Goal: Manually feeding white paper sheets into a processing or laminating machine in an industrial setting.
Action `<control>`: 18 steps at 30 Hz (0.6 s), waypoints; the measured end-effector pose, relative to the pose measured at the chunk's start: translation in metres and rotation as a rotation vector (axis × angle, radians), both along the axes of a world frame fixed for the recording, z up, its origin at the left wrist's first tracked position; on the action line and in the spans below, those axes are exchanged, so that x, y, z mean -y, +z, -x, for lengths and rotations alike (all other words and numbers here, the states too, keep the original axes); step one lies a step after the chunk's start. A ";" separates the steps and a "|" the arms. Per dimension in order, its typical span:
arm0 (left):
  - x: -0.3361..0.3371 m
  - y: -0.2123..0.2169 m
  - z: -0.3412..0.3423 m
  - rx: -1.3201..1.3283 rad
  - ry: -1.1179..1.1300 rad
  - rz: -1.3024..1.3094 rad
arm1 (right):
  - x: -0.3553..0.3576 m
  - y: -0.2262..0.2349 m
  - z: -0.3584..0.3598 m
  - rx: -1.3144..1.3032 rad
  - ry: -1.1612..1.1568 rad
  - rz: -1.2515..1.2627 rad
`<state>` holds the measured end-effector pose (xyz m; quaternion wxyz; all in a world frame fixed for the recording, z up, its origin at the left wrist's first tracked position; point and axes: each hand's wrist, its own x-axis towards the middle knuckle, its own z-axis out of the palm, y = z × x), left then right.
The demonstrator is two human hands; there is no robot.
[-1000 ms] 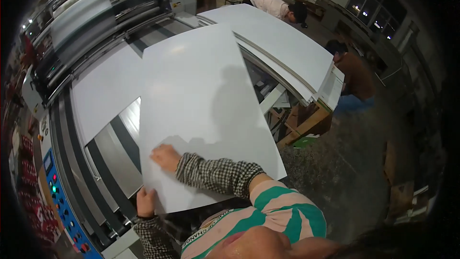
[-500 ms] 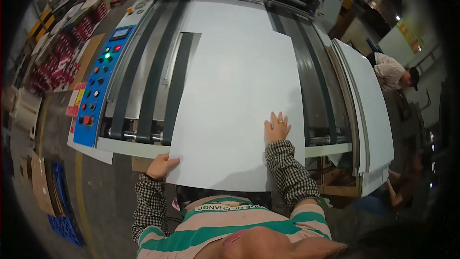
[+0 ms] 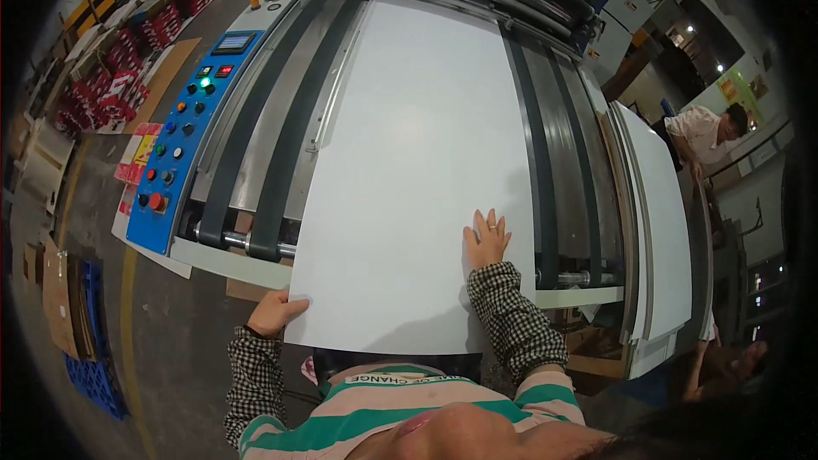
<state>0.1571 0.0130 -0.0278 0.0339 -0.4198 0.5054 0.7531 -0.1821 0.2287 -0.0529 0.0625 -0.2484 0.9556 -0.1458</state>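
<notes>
— Feed bench [image 3: 562, 162] of the machine: where's the white sheet [image 3: 417, 170] now?
— Farther in than before. Left hand [image 3: 274, 313] pinches its near corner; right hand [image 3: 486, 240] lies flat, open, on top.

Large white sheet [image 3: 417, 170] lying on a machine's belt table [image 3: 273, 136], left hand [image 3: 274, 313] gripping its near left corner, right hand [image 3: 486, 239] flat on it, blue button panel [image 3: 183, 140] at left

Belted feed table [image 3: 256, 162], white sheet [image 3: 417, 162] on it
</notes>
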 end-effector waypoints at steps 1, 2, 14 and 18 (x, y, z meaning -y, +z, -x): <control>0.005 0.001 0.004 -0.028 0.042 0.008 | 0.007 0.000 0.004 -0.001 0.000 -0.002; 0.010 0.003 0.009 -0.030 0.042 0.032 | 0.013 0.001 0.009 -0.006 0.001 -0.013; 0.074 0.014 0.058 0.058 0.194 0.799 | 0.075 -0.014 0.084 -0.295 0.031 0.191; 0.058 0.034 0.109 0.047 0.217 0.709 | 0.057 -0.036 0.122 -0.144 0.032 0.610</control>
